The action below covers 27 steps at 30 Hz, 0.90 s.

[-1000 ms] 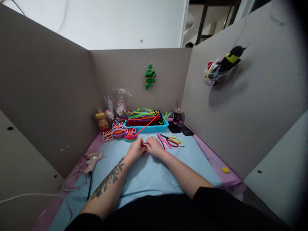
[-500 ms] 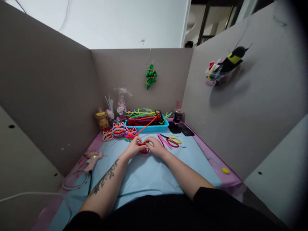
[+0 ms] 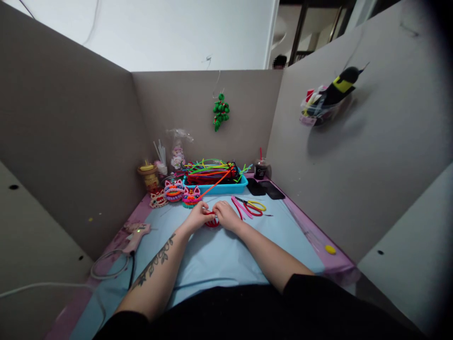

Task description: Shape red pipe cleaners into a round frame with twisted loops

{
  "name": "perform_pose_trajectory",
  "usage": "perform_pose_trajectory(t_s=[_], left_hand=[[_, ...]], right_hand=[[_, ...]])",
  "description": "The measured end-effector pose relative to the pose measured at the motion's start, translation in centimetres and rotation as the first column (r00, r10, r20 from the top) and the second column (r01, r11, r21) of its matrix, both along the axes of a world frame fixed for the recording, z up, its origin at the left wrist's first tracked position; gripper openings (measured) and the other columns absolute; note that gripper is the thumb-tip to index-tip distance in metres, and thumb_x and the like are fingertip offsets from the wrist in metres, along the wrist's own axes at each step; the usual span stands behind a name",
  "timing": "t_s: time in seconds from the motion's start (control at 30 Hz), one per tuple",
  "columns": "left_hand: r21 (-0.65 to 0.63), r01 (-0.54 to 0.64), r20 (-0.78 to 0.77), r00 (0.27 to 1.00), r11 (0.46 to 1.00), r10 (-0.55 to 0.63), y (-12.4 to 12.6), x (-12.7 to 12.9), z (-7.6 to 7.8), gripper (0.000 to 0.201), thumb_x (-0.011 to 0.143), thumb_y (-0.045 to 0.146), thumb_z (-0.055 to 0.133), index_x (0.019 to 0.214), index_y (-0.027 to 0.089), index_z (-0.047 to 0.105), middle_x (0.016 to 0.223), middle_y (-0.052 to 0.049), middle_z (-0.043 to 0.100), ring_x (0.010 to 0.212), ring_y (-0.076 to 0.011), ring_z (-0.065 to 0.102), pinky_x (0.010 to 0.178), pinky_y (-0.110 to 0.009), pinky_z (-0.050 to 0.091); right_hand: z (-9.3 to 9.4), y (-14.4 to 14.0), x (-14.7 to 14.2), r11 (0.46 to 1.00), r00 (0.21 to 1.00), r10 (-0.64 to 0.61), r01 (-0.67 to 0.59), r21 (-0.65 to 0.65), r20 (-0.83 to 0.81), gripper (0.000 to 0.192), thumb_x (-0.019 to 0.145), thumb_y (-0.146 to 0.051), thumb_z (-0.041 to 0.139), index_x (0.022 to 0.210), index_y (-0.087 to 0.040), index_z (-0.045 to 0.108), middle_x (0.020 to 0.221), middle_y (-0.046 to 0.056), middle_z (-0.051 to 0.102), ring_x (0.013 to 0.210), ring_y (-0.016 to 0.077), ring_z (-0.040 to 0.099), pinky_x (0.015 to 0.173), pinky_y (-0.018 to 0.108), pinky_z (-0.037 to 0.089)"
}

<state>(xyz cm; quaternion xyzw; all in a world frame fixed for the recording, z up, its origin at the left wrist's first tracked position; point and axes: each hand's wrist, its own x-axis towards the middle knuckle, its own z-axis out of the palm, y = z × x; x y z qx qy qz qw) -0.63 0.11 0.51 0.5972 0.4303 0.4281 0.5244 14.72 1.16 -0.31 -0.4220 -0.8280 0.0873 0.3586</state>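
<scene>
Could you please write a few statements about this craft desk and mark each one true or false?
1. Both hands meet on a small red piece: true. The left hand and right hand pinch the red pipe-cleaner piece between them over the blue mat.
2. The scissors lie left of the hands: false. The scissors lie to the right of the right hand.
3. The blue tray stands empty: false. The blue tray holds a heap of coloured pipe cleaners.
4. A green ornament hangs on the back panel: true. The green ornament hangs from a hook above the tray.
5. A pink glue gun lies at the left edge: true. The glue gun rests there with its cable.
</scene>
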Motion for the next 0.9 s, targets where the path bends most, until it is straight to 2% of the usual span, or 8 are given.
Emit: perform_pose_trajectory(t_s=[0.17,0.3,0.4,0.47,0.6,0.7,0.9], left_hand=[[0.178,0.003,-0.146,0.989,0.984,0.023,0.3,-0.1,-0.7,0.036,0.060,0.021,0.066,0.079,0.020,0.036,0.059,0.006,0.054,0.052,-0.0087,0.051,0.050,-0.019,0.034],[0.376,0.011,-0.309,0.944,0.926,0.114,0.0,-0.1,-0.3,0.026,0.062,0.016,0.060,0.077,0.020,0.039,0.066,0.005,0.053,0.061,-0.0101,0.051,0.056,-0.021,0.035],[0.439,0.007,-0.365,0.915,0.899,0.171,-0.3,0.0,0.1,0.024,0.061,0.014,0.058,0.075,0.020,0.040,0.066,0.005,0.051,0.061,-0.0098,0.047,0.057,-0.021,0.034],[0.385,-0.003,-0.326,0.935,0.923,0.138,-0.4,0.0,0.2,0.026,0.061,0.016,0.060,0.075,0.020,0.038,0.063,0.007,0.049,0.057,-0.0090,0.046,0.054,-0.020,0.033],[0.102,0.010,-0.095,0.995,0.995,0.000,-0.5,0.0,0.5,0.039,0.059,0.023,0.067,0.078,0.020,0.033,0.053,0.010,0.046,0.047,-0.0072,0.045,0.048,-0.018,0.030],[-0.055,0.063,0.061,0.996,0.996,-0.060,-0.6,-0.2,1.0,0.047,0.054,0.024,0.072,0.081,0.020,0.034,0.055,0.008,0.053,0.048,-0.0083,0.050,0.050,-0.019,0.032],[-0.173,0.169,0.187,0.973,0.970,-0.136,-0.7,-0.8,1.5,0.050,0.051,0.020,0.076,0.084,0.018,0.039,0.060,0.005,0.059,0.051,-0.0096,0.055,0.052,-0.020,0.035]], right_hand=[[-0.8,0.7,0.0,0.997,1.000,-0.020,0.022,-0.075,0.017,0.015,0.083,-0.013,0.044,0.073,-0.018,0.055,0.081,0.004,0.051,0.083,0.0171,0.044,0.076,0.029,0.034],[-1.2,1.2,-0.1,0.989,0.999,-0.043,0.047,-0.137,0.028,0.015,0.081,-0.013,0.046,0.072,-0.018,0.056,0.080,0.004,0.049,0.083,0.0172,0.043,0.076,0.029,0.033],[-1.0,1.3,-0.1,0.970,0.998,-0.065,0.069,-0.232,0.021,0.017,0.080,-0.012,0.046,0.069,-0.017,0.057,0.077,0.003,0.049,0.082,0.0171,0.043,0.076,0.030,0.034],[-0.6,1.1,0.0,0.962,0.998,-0.061,0.056,-0.267,-0.010,0.016,0.080,-0.013,0.047,0.069,-0.017,0.058,0.077,0.003,0.050,0.083,0.0169,0.044,0.077,0.030,0.034],[0.7,0.2,0.6,0.975,0.989,0.066,-0.092,-0.202,-0.130,0.009,0.078,-0.015,0.053,0.072,-0.018,0.058,0.079,0.001,0.051,0.086,0.0158,0.047,0.081,0.029,0.035],[1.6,-0.4,1.0,0.971,0.970,0.143,-0.176,-0.161,-0.197,0.004,0.075,-0.016,0.057,0.073,-0.018,0.058,0.079,0.000,0.052,0.086,0.0154,0.048,0.081,0.029,0.036],[2.2,-0.8,1.3,0.956,0.939,0.240,-0.273,-0.109,-0.247,0.006,0.077,-0.016,0.056,0.074,-0.019,0.059,0.078,0.000,0.053,0.084,0.0151,0.050,0.081,0.029,0.037]])
